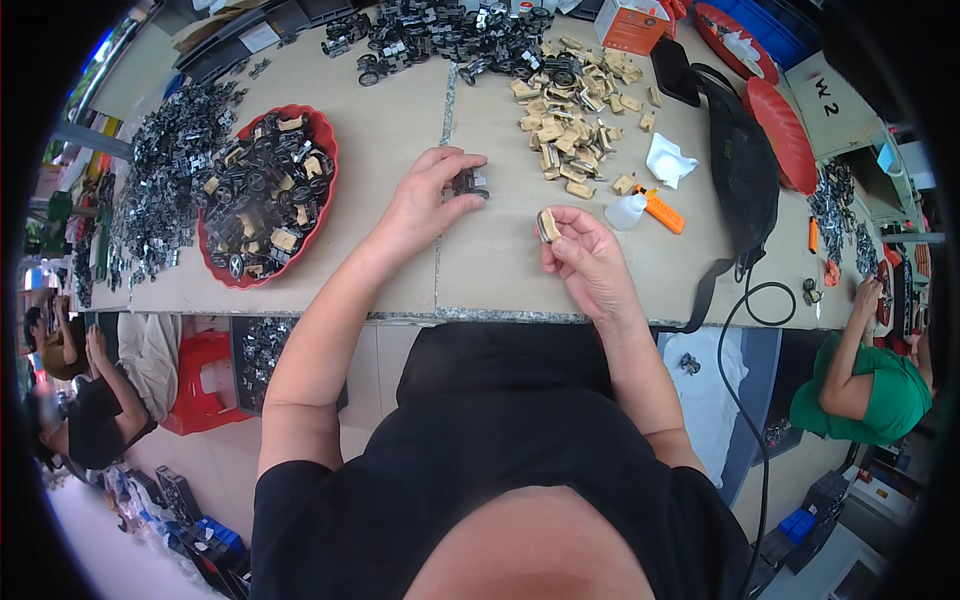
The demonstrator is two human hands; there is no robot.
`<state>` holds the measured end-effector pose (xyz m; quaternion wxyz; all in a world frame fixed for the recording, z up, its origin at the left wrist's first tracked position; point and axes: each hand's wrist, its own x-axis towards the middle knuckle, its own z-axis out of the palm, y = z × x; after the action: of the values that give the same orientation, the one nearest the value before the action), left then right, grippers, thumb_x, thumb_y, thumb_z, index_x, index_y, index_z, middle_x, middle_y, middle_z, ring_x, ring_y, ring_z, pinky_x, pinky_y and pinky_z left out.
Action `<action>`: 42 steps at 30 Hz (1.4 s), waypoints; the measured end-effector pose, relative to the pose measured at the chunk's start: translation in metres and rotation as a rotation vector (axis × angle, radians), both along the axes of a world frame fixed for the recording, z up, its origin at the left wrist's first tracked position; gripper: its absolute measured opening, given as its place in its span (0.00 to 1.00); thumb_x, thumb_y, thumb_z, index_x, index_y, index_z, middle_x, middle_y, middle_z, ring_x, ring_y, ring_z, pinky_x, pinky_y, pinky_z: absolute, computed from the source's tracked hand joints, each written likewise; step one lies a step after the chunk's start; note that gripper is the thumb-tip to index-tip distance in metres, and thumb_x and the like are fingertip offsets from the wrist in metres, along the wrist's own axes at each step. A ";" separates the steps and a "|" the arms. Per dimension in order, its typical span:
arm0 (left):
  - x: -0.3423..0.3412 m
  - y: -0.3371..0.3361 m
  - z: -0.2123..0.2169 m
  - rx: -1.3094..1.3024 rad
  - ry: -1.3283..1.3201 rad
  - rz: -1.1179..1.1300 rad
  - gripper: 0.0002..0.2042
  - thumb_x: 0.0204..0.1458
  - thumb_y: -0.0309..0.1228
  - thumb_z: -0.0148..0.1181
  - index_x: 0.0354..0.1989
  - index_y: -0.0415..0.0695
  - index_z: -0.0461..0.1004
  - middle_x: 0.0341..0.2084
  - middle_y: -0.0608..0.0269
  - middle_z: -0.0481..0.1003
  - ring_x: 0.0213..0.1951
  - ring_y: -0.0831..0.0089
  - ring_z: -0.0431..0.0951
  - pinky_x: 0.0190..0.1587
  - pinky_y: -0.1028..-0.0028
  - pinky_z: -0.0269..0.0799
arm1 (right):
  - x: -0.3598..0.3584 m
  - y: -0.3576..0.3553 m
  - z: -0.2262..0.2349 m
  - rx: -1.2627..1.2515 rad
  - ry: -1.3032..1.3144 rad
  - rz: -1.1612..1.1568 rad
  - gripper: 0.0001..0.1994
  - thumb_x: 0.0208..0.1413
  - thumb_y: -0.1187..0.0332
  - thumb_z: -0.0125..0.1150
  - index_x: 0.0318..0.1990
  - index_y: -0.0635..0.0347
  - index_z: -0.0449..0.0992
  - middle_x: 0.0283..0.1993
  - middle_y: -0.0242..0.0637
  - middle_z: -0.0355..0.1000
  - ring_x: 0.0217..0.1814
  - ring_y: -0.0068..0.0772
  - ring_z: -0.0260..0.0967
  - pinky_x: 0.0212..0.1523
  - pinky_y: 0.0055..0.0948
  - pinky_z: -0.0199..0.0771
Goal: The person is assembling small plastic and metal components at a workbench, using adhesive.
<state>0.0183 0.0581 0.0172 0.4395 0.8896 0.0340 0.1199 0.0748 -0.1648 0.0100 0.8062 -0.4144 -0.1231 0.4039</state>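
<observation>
My left hand (pixel 428 200) rests on the table left of the middle, thumb and fingers closed round a small black and silver wheeled chassis (pixel 470 182). Part of the chassis is hidden by the fingers. Held up near the front edge, my right hand (pixel 592 258) pinches a small tan block with a dark edge (pixel 548 226) between thumb and fingertips. Beyond it lies a loose heap of similar tan blocks (pixel 570 135). Many black wheeled chassis (pixel 430 45) are piled at the far side of the table.
Left stands a red scalloped tray (pixel 334 170) of assembled black and tan pieces, beside a heap of dark parts (pixel 165 180). Right are a white squeeze bottle (pixel 626 211), an orange cutter (pixel 664 213), white tissue (pixel 670 161) and a black bag (pixel 740 170). Other people sit at both sides.
</observation>
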 end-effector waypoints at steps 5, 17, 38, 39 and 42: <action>0.000 0.004 -0.004 -0.161 0.007 -0.062 0.21 0.42 0.22 0.62 0.48 0.40 0.68 0.43 0.61 0.68 0.41 0.73 0.69 0.45 0.75 0.67 | 0.009 0.014 0.003 -0.078 -0.086 -0.003 0.18 0.48 0.76 0.60 0.47 0.67 0.66 0.40 0.35 0.68 0.35 0.18 0.65 0.34 0.19 0.67; -0.033 -0.026 -0.003 -0.958 0.089 -0.143 0.22 0.39 0.15 0.62 0.47 0.37 0.68 0.44 0.62 0.66 0.46 0.73 0.68 0.48 0.75 0.71 | 0.008 0.022 -0.001 -0.231 -0.234 0.070 0.17 0.44 0.79 0.62 0.44 0.68 0.69 0.36 0.33 0.71 0.32 0.18 0.70 0.32 0.16 0.72; -0.035 -0.041 0.004 -0.806 -0.015 -0.066 0.22 0.37 0.14 0.63 0.45 0.37 0.69 0.45 0.61 0.62 0.46 0.73 0.69 0.47 0.73 0.73 | 0.013 0.020 -0.002 -0.126 -0.002 0.124 0.20 0.47 0.79 0.59 0.50 0.70 0.67 0.40 0.40 0.70 0.37 0.23 0.70 0.39 0.21 0.74; -0.036 -0.041 0.004 -0.817 -0.012 -0.061 0.22 0.37 0.14 0.63 0.45 0.37 0.69 0.44 0.61 0.62 0.46 0.73 0.69 0.47 0.73 0.73 | 0.012 0.020 -0.001 -0.134 0.010 0.116 0.20 0.47 0.79 0.59 0.50 0.70 0.67 0.40 0.40 0.70 0.37 0.23 0.70 0.39 0.21 0.74; -0.035 -0.041 0.001 -0.838 -0.027 -0.062 0.22 0.37 0.14 0.63 0.45 0.36 0.69 0.44 0.61 0.61 0.43 0.69 0.72 0.46 0.74 0.74 | 0.011 0.021 -0.004 -0.133 -0.019 0.116 0.19 0.48 0.78 0.59 0.49 0.69 0.67 0.40 0.40 0.70 0.37 0.23 0.70 0.38 0.21 0.74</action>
<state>-0.0171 0.0171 0.0181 0.7671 0.6328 0.0473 0.0942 0.0862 -0.1439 0.0064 0.7510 -0.4630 -0.1274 0.4532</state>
